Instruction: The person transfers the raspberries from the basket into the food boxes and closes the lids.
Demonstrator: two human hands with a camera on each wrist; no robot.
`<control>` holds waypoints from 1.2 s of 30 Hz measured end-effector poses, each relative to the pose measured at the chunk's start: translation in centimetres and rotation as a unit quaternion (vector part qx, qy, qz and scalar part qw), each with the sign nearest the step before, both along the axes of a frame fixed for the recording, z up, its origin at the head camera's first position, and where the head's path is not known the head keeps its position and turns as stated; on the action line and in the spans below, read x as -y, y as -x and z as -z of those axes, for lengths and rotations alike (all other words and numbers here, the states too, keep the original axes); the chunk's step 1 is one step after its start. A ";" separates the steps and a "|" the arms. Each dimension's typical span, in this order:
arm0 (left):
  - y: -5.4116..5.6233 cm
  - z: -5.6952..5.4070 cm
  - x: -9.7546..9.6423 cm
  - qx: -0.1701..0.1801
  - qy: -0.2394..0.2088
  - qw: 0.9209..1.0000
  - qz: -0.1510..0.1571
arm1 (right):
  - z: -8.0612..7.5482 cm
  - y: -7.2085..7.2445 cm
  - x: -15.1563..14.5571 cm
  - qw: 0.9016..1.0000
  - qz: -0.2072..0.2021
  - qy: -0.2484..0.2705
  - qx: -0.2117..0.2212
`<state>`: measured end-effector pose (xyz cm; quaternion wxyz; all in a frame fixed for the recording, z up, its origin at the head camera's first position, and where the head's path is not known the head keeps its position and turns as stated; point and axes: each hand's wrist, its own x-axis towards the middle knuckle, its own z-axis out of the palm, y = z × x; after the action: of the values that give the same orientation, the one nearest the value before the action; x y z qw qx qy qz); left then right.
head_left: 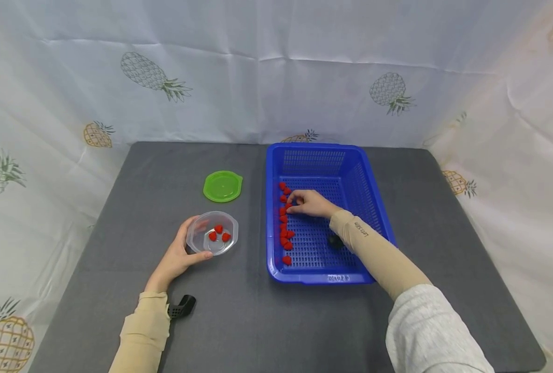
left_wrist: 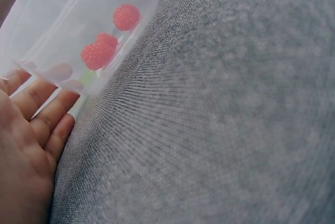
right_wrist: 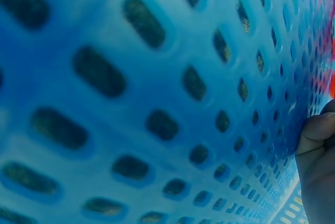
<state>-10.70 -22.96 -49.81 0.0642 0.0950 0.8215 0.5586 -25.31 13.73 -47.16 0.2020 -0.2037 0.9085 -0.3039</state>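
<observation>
My left hand (head_left: 177, 255) holds a clear plastic tub (head_left: 197, 247), thumb along its near side and fingers on its far left side. Three red raspberries (head_left: 226, 237) lie inside; the left wrist view shows their bumpy skin and the tub's wall (left_wrist: 47, 20) against my fingers. Over the left part of a blue slotted basket (head_left: 272, 207), my right hand (head_left: 311, 203) pinches a raspberry (head_left: 288, 205) between thumb and forefinger. Several more raspberries (head_left: 283, 234) are strung along the basket's left wall. In the right wrist view, slotted basket floor (right_wrist: 172, 124) fills most of the picture.
A green lid (head_left: 222, 186) lies flat on the grey table (head_left: 239, 321) behind the tub. A black wrist camera mount (head_left: 183, 306) juts out beside my left sleeve, and another dark one (head_left: 335, 241) hangs below my right forearm inside the basket. Patterned curtain (head_left: 257, 93) encloses the table.
</observation>
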 end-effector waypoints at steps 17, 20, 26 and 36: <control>0.0 0.1 0.1 -0.001 -0.003 1.000 0.000 | -1.3 0.2 -0.4 1.000 0.002 0.015 0.016; 0.0 0.2 0.0 0.000 -0.006 1.000 0.001 | -1.6 0.3 -0.6 0.999 0.013 0.022 0.021; -0.1 0.2 0.0 0.004 -0.014 1.000 -0.001 | -2.9 0.3 -0.9 0.998 0.015 0.052 0.038; -0.1 0.2 -0.2 0.003 -0.010 1.000 0.000 | -5.2 -0.2 -2.0 0.994 0.046 0.092 0.021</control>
<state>-10.60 -22.81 -50.03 0.0655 0.0943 0.8155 0.5673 -25.14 15.70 -41.95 0.1871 -0.1728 0.8808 -0.3992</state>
